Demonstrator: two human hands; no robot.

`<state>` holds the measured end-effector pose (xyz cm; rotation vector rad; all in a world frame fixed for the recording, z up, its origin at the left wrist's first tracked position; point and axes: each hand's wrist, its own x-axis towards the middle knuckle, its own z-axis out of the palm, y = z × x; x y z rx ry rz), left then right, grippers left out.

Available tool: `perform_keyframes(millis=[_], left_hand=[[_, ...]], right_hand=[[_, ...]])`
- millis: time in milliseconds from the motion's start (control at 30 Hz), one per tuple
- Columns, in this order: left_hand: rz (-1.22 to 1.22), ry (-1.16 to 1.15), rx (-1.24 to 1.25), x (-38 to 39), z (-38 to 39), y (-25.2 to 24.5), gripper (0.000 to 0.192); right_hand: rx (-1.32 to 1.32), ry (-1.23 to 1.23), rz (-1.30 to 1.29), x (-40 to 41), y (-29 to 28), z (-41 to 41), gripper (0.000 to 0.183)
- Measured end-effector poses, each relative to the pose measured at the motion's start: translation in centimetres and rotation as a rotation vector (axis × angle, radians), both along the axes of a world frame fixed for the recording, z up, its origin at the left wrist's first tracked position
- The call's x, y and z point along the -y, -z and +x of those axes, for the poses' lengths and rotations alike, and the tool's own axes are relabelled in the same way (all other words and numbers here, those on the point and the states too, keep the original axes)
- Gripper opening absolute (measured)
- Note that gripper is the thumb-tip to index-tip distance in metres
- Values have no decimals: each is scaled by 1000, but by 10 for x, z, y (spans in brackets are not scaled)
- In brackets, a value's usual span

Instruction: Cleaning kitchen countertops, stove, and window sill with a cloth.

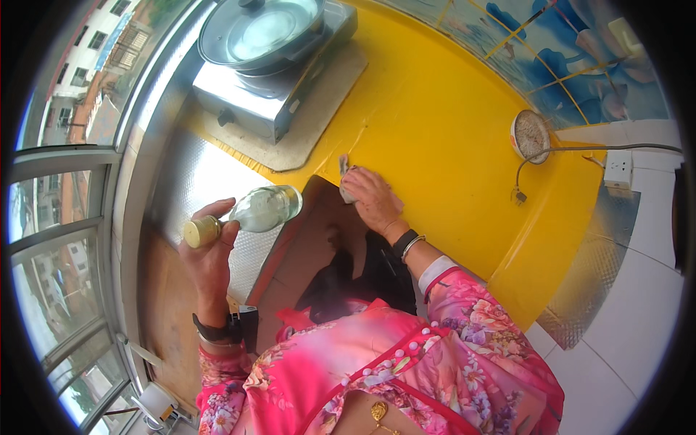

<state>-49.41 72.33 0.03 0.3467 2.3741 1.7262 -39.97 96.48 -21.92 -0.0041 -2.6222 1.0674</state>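
Note:
A clear glass bottle (266,209) with a yellow-gold cap lies nearly sideways in my left hand (209,255), whose fingers close round its neck over the foil-covered surface at the left. My right hand (371,196) presses a crumpled cloth (348,191) against the front edge of the yellow-covered counter (435,163). Parts of the cloth show beyond the fingertips and beside the palm. The rest of it is hidden under the hand.
A steel gas stove (244,103) carries a pan with a glass lid (266,30) at the upper left. A bowl of whitish-grey matter (532,136), a loose plug (519,196) on its cable and a white socket box (619,168) are at the right. Windows line the left side.

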Motion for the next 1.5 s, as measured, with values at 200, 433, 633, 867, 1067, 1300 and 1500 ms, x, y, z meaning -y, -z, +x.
perform_keyframes(millis=[200,433,633,867,1067,1300,1500], left_hand=[[-12,4,-19,8,1,-4,27],[9,3,-38,26,7,-10,29],[-15,27,-71,27,13,-11,27],[42,71,-23,20,12,-3,25],[24,77,-57,10,5,2,29],[20,193,-44,-30,6,-3,27],[25,250,-13,-49,5,-2,26]], right_hand=[[143,-232,-430,53,6,35,42],[396,-93,-1213,32,-61,23,42],[507,-13,-629,56,-21,36,21],[701,93,-802,34,-32,52,25],[283,163,-1112,-14,-130,78,17],[396,663,-333,-124,-158,151,18],[589,439,118,-120,-57,207,27]])
